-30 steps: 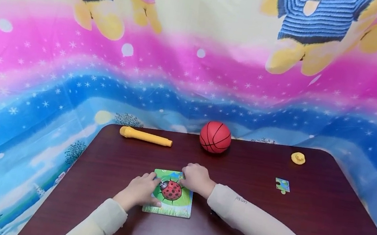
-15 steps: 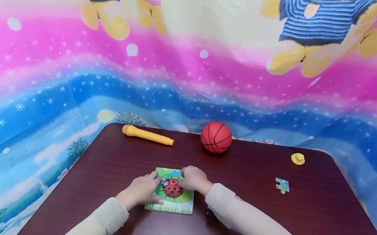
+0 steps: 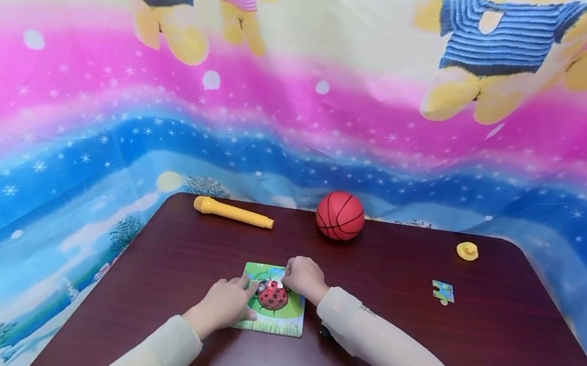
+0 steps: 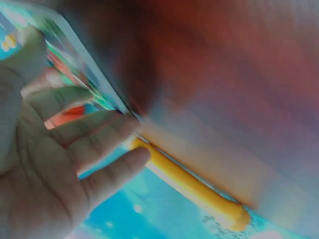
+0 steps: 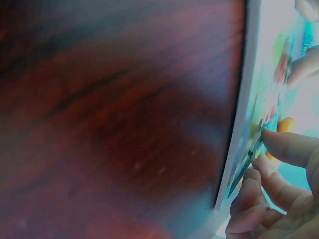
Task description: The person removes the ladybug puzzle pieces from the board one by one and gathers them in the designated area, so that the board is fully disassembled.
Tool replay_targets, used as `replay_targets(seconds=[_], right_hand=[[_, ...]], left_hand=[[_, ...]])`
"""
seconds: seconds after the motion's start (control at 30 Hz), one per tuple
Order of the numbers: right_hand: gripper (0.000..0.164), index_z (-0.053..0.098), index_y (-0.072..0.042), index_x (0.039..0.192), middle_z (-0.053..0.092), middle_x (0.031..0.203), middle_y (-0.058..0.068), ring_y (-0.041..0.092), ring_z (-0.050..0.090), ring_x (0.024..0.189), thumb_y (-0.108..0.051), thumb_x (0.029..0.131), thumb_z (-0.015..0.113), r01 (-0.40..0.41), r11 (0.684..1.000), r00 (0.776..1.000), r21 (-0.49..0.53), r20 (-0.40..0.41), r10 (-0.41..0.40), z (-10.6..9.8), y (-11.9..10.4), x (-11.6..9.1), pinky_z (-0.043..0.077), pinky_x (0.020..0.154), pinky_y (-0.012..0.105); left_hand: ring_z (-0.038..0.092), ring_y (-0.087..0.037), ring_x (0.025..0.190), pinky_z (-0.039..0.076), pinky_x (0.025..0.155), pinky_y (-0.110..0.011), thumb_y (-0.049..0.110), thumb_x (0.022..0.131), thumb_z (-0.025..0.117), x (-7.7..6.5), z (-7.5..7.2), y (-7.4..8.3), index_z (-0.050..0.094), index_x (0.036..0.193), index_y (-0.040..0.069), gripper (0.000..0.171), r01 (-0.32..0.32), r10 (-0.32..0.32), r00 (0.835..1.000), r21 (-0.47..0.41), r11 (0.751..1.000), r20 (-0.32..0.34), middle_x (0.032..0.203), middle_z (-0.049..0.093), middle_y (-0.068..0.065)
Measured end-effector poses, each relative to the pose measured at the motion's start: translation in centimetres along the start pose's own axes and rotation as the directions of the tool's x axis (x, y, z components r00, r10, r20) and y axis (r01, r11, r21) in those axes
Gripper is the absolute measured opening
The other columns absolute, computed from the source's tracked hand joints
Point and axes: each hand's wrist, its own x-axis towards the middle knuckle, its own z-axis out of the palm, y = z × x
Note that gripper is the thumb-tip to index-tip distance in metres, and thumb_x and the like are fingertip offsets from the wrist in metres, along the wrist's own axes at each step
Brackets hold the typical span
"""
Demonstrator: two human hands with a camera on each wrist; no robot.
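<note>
A square ladybug puzzle (image 3: 278, 326) lies on the dark table in the head view, below the ball. My left hand (image 3: 224, 305) rests at its left side, fingers fairly straight and spread, fingertips over the board near the ladybug's head. In the left wrist view the left palm (image 4: 55, 159) shows beside the board's edge. At the upper right of the puzzle, my right hand (image 3: 306, 278) pinches a puzzle piece (image 5: 256, 147) between thumb and fingers. That piece sits tilted against the board in the right wrist view; the hand hides part of it.
One loose puzzle piece (image 3: 443, 291) lies to the right on the table (image 3: 383, 266). Along the back edge are a yellow toy microphone (image 3: 234, 213), a red basketball (image 3: 341, 216) and a yellow rubber duck (image 3: 468, 251). A printed curtain (image 3: 291, 119) hangs behind.
The ladybug picture now looks broken at its upper right, beside my right hand's fingers. My left fingers have shifted slightly further over the board. The whole head view has drifted a little.
</note>
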Motion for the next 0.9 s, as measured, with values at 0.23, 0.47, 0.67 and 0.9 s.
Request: replay_targets(seconds=[0.23,0.47,0.67,0.9], right_hand=[[0.022,0.059,-0.013,0.064,0.052,0.056,-0.002,0.014,0.050,0.052,-0.017,0.080,0.073,-0.023,0.999,1.000,0.026,0.020,0.023,-0.1,0.1,0.3,0.039,0.047,0.026],[0.021,0.057,-0.012,0.065,0.053,0.058,-0.001,0.014,0.050,0.052,-0.014,0.078,0.073,-0.029,0.997,0.999,0.073,0.041,0.026,-0.2,0.1,0.3,0.040,0.049,0.026],[0.016,0.062,-0.008,0.081,0.061,0.077,0.002,0.015,0.055,0.068,-0.011,0.075,0.077,-0.038,0.983,0.998,0.179,0.064,0.027,-0.5,0.4,0.9,0.048,0.059,0.029],[0.020,0.070,-0.009,0.098,0.067,0.100,0.004,0.017,0.058,0.087,-0.010,0.078,0.075,-0.014,0.980,0.996,0.200,0.093,-0.004,-0.2,0.9,1.7,0.051,0.075,0.034]], left_hand=[[0.064,-0.025,0.079,0.050,0.059,-0.036,0.049,0.082,0.065,-0.9,-0.1,0.8,0.063,0.122,0.038,0.041,-0.106,0.140,0.975,0.194,0.975,-0.173,0.103,0.066,-0.009],[0.063,-0.023,0.072,0.049,0.057,-0.035,0.043,0.085,0.066,-0.8,-0.5,0.8,0.065,0.120,0.033,0.037,-0.143,0.161,0.979,0.142,0.979,-0.124,0.099,0.065,-0.011],[0.059,-0.022,0.066,0.049,0.056,-0.034,0.039,0.084,0.068,-0.7,-0.6,0.7,0.067,0.120,0.032,0.036,-0.149,0.159,0.981,0.099,0.984,-0.107,0.090,0.061,-0.010],[0.060,-0.023,0.068,0.050,0.057,-0.033,0.038,0.084,0.068,-0.5,-0.3,0.5,0.066,0.121,0.031,0.037,-0.157,0.164,0.982,0.073,0.985,-0.097,0.093,0.062,-0.011]])
